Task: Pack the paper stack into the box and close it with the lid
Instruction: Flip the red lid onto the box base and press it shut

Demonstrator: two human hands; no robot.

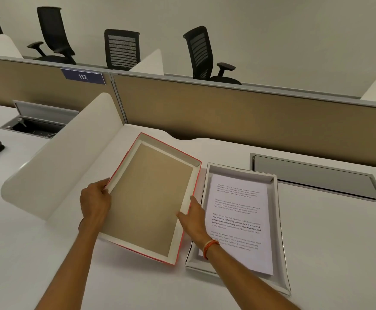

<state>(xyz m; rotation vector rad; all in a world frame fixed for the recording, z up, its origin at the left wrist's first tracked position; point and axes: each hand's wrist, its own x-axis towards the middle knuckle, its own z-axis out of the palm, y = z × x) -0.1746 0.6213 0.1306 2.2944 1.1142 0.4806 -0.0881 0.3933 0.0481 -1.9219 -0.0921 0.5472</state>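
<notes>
Beside the papered box (pixel 276 220), hands grip a red-edged rectangular lid (pixel 151 198).

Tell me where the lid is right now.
The lid, inner side up, is held by the left hand and right hand, just left of the box.

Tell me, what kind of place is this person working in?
Most likely an open-plan office. White desks are split by tan partition panels, one bearing a "112" number plate, and black mesh office chairs stand in the row behind.
</notes>
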